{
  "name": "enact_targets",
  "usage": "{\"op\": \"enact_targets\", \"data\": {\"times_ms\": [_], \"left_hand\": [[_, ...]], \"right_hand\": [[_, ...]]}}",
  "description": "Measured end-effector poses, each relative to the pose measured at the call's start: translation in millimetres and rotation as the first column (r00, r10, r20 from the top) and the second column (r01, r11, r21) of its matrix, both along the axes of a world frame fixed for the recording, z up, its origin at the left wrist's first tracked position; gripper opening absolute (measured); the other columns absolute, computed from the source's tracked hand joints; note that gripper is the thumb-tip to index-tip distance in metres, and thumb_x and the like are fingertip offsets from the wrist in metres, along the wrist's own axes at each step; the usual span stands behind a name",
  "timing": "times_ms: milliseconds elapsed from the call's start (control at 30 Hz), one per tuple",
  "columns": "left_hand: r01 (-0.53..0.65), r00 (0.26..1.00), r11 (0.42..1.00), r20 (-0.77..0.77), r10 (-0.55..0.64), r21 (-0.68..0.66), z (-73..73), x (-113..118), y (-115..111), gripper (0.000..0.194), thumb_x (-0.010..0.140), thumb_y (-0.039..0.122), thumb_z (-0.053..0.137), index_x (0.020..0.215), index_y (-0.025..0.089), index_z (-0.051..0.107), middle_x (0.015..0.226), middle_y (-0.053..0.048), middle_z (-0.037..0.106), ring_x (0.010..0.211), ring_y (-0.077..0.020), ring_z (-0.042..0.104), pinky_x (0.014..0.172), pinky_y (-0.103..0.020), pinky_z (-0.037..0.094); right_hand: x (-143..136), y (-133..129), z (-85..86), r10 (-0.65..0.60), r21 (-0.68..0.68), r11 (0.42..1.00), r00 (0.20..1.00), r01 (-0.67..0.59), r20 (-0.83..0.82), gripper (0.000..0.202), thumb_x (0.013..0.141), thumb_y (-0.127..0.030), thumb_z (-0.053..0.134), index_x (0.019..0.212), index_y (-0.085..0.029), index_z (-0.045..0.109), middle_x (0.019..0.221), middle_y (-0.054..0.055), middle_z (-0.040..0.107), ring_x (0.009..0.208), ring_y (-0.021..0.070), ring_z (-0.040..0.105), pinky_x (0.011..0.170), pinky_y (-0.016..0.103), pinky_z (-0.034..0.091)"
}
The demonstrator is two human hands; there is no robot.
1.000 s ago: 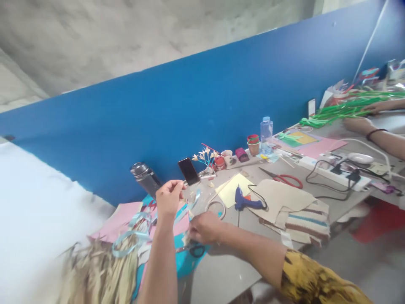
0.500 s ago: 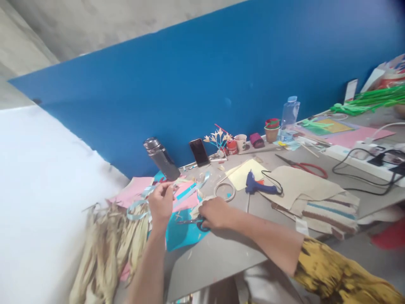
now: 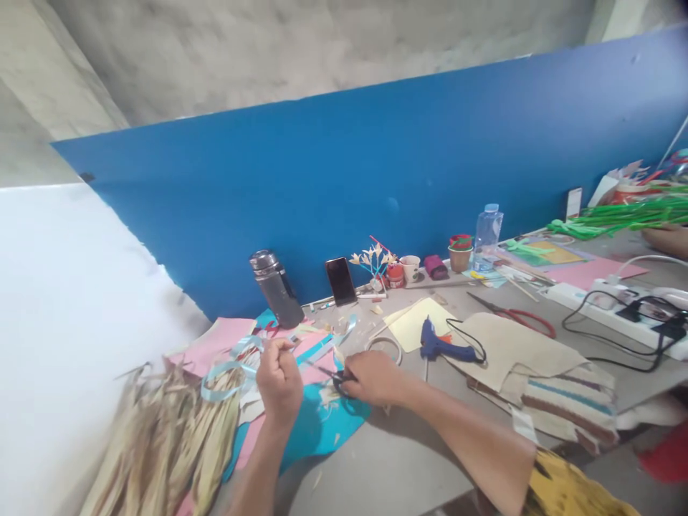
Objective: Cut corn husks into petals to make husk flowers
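My right hand (image 3: 373, 378) grips a pair of dark-handled scissors (image 3: 340, 381), whose blades point left and slightly up toward my other hand. My left hand (image 3: 280, 380) is closed in a pinch just left of the blade tips; anything between its fingers is hidden or too small to make out. Below both hands lies a blue sheet (image 3: 322, 423) with small pale scraps on it. Behind them are pink paper (image 3: 317, 370) and a loose light-blue ribbon (image 3: 215, 387), which curls left of my left hand.
Dried husks (image 3: 161, 437) hang over the left edge. A thermos (image 3: 276, 290), a phone (image 3: 340, 281) and a small flower piece (image 3: 373, 261) stand at the back. To the right are a blue glue gun (image 3: 446, 347), red-handled scissors (image 3: 524, 319), a power strip (image 3: 591, 312) and another person's hand (image 3: 669, 238).
The scissors have swung up so their blades point closer to my left hand. The fingers of my left hand have curled in more. The whole view has shifted and levelled a little.
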State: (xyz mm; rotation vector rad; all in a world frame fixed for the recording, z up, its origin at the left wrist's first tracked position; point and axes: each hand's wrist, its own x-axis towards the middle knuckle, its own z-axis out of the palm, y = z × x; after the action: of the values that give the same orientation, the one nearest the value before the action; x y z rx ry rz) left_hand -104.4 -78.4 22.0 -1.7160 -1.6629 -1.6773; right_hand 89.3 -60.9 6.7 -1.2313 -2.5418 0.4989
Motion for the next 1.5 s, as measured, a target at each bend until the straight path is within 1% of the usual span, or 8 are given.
{"op": "enact_targets", "data": {"times_ms": [100, 200, 333, 567, 767, 1100, 1300, 1500], "left_hand": [[0.055, 0.998, 0.997, -0.022, -0.056, -0.049, -7.0, 3.7, 1.9, 0.021, 0.087, 0.021, 0.041, 0.088, 0.022, 0.061, 0.086, -0.004, 0.07, 0.08, -0.0197, 0.065, 0.076, -0.03, 0.05], [0.114, 0.993, 0.988, -0.006, -0.115, -0.104, -14.0, 8.1, 5.7, 0.023, 0.089, 0.025, 0.04, 0.093, 0.022, 0.062, 0.093, -0.006, 0.072, 0.087, -0.0211, 0.067, 0.08, -0.031, 0.051], [0.183, 0.983, 0.969, 0.043, -0.178, -0.165, -20.1, 14.3, 8.1, 0.025, 0.092, 0.033, 0.041, 0.099, 0.021, 0.063, 0.097, -0.008, 0.072, 0.092, -0.0234, 0.067, 0.081, -0.034, 0.051], [0.275, 0.961, 0.919, 0.105, -0.255, -0.282, -24.4, 16.7, 7.7, 0.029, 0.096, 0.042, 0.035, 0.088, 0.023, 0.055, 0.067, 0.0, 0.056, 0.063, -0.018, 0.054, 0.065, -0.029, 0.043], [0.051, 0.999, 0.897, 0.009, -0.053, -0.439, -35.0, 2.9, 24.2, 0.028, 0.097, 0.031, 0.03, 0.077, 0.024, 0.048, 0.065, 0.0, 0.053, 0.065, -0.0183, 0.054, 0.067, -0.029, 0.04], [-0.136, 0.936, 0.854, -0.349, -0.056, -0.503, -55.7, 0.7, 43.3, 0.021, 0.077, 0.014, 0.058, 0.095, 0.015, 0.069, 0.103, -0.016, 0.064, 0.1, -0.03, 0.057, 0.089, -0.04, 0.042], [0.055, 0.91, 0.811, -0.305, -0.281, -0.583, -48.7, 14.7, 32.2, 0.021, 0.084, 0.02, 0.053, 0.071, 0.019, 0.07, 0.079, -0.008, 0.063, 0.088, -0.024, 0.058, 0.082, -0.034, 0.043], [0.169, 0.844, 0.771, -0.314, -0.435, -0.614, -48.3, 33.2, 12.2, 0.011, 0.074, 0.027, 0.068, 0.079, 0.018, 0.07, 0.092, -0.011, 0.062, 0.095, -0.0273, 0.055, 0.083, -0.037, 0.041]], "right_hand": [[-0.3, 9.5, -3.9, -0.115, -0.322, 0.947, 0.934, 0.0, -0.337, 0.02, 0.084, -0.027, 0.057, 0.082, -0.014, 0.072, 0.078, 0.008, 0.074, 0.065, 0.0169, 0.065, 0.058, 0.023, 0.042], [-5.1, 14.3, -8.3, -0.321, -0.585, 0.796, 0.711, -0.156, -0.626, 0.014, 0.08, -0.026, 0.065, 0.079, -0.014, 0.072, 0.07, 0.002, 0.07, 0.05, 0.0088, 0.051, 0.05, 0.02, 0.037], [-10.6, 14.5, -10.2, -0.452, -0.606, 0.716, 0.431, -0.347, -0.781, 0.035, 0.059, -0.035, 0.085, 0.082, -0.013, 0.072, 0.066, -0.002, 0.063, 0.048, 0.0044, 0.041, 0.047, 0.019, 0.029], [-1.0, 24.1, -11.4, -0.573, -0.682, 0.594, 0.37, -0.428, -0.731, 0.04, 0.068, -0.05, 0.077, 0.073, -0.012, 0.063, 0.062, -0.002, 0.058, 0.044, 0.0029, 0.031, 0.041, 0.017, 0.018], [20.9, 40.2, -7.3, -0.574, -0.553, 0.613, 0.163, -0.564, -0.802, 0.044, 0.066, -0.045, 0.079, 0.094, -0.016, 0.064, 0.089, 0.004, 0.065, 0.053, 0.0053, 0.035, 0.044, 0.017, 0.024], [22.4, 39.3, -5.0, -0.595, -0.579, 0.6, 0.175, -0.553, -0.784, 0.044, 0.072, -0.052, 0.077, 0.092, -0.016, 0.062, 0.076, -0.002, 0.054, 0.05, 0.0054, 0.028, 0.043, 0.017, 0.021], [30.7, 45.6, -5.7, -0.605, -0.544, 0.6, 0.113, -0.586, -0.788, 0.041, 0.083, -0.056, 0.067, 0.09, -0.016, 0.063, 0.073, -0.003, 0.054, 0.048, 0.0055, 0.027, 0.043, 0.017, 0.023], [28.6, 45.2, -11.7, -0.582, -0.571, 0.616, 0.175, -0.543, -0.794, 0.045, 0.078, -0.058, 0.072, 0.09, -0.015, 0.066, 0.073, -0.002, 0.057, 0.048, 0.0047, 0.031, 0.042, 0.017, 0.024]]}}
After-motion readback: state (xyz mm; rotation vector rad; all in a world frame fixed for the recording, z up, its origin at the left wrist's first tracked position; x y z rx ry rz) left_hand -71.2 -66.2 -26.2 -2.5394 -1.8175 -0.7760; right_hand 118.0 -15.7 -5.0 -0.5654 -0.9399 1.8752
